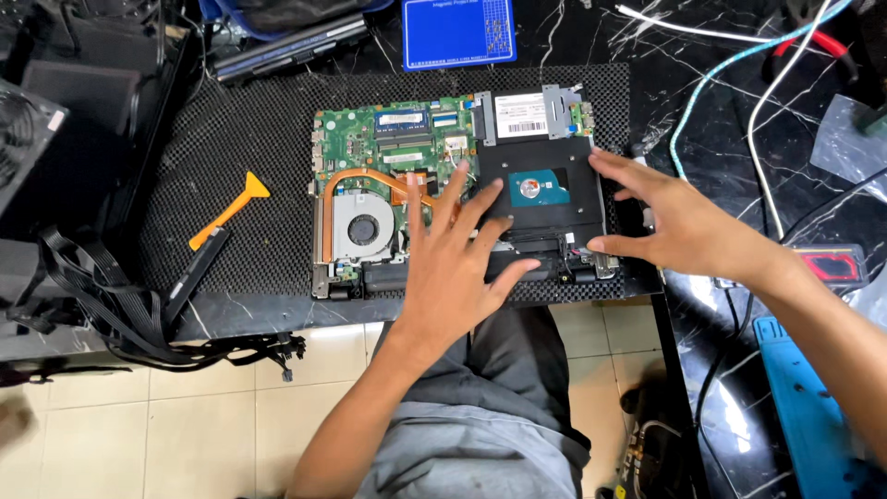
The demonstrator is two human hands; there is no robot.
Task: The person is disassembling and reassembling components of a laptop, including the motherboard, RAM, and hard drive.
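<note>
the left hand is lying open, fingers spread, on the bare laptop board on the counter mat. the right hand is also resting open, fingertips touching the black drive tray's right edge. leaning weight here could be flexing the board or bending the copper pipe.

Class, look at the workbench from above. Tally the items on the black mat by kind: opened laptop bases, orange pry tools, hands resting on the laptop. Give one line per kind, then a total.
Opened laptop base: 1
Orange pry tool: 1
Hands on the laptop: 2, the left hand and the right hand
Total: 4
</note>
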